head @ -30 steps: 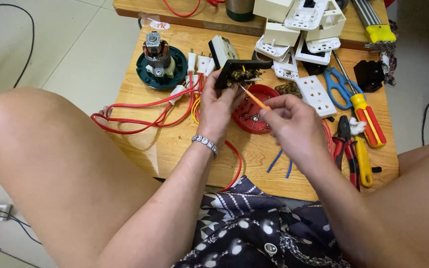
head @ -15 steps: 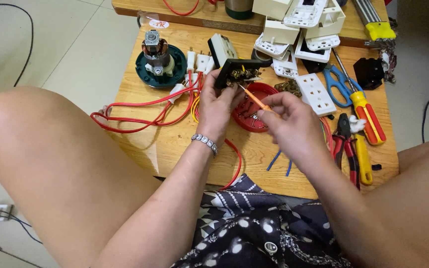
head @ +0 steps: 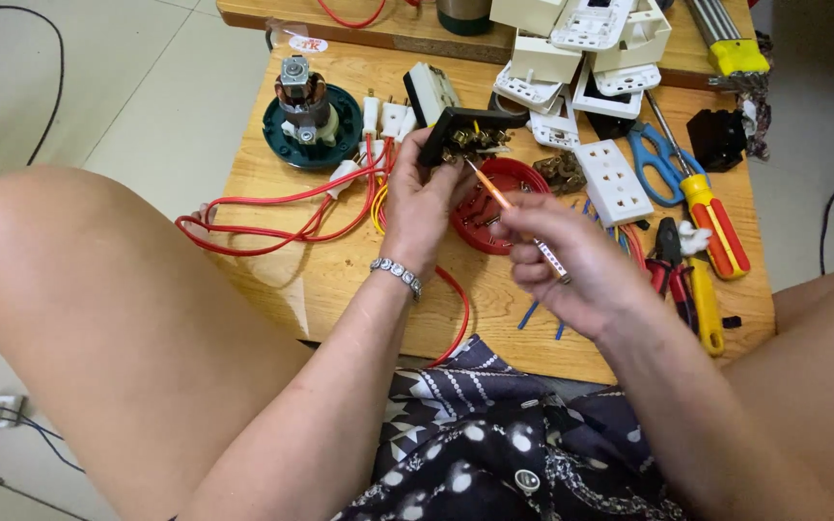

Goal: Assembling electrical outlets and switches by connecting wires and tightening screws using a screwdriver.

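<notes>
A person sits at a low, smooth light-wood table [head: 340, 280], seen from above, knees to either side. The left hand [head: 427, 207], a silver beaded metal bracelet [head: 398, 277] on its wrist, has its fingers clamped around a black angular plastic electrical part with brass terminals [head: 460, 135], held up just above the table near its middle. The right hand [head: 571, 260] pinches a slim orange-handled screwdriver with a clear shaft [head: 518, 220] between thumb and fingertips, fingers closed tightly on it; its tip touches the brass terminals of the black part.

Directly below the black part sits a round, shallow red plastic lid [head: 504, 207] holding small screws. Left of the lid, glossy red insulated wires [head: 282, 217] loop across the table to white plastic plugs [head: 383, 116]. Further left stands a round dark green base carrying a small metal motor with copper windings [head: 309, 111]. Right of the lid lies a white rectangular plastic socket plate with rows of holes [head: 613, 180], then blue-handled scissors [head: 658, 164], a large screwdriver with a red and yellow ribbed grip [head: 716, 222], and pliers with red and yellow handles [head: 687, 280]. Beyond the lid, at the table's far edge, white moulded plastic socket housings [head: 581, 58] are stacked. Short blue wire offcuts [head: 530, 314] lie near the right hand. Dark patterned fabric [head: 494, 444] covers the lap.
</notes>
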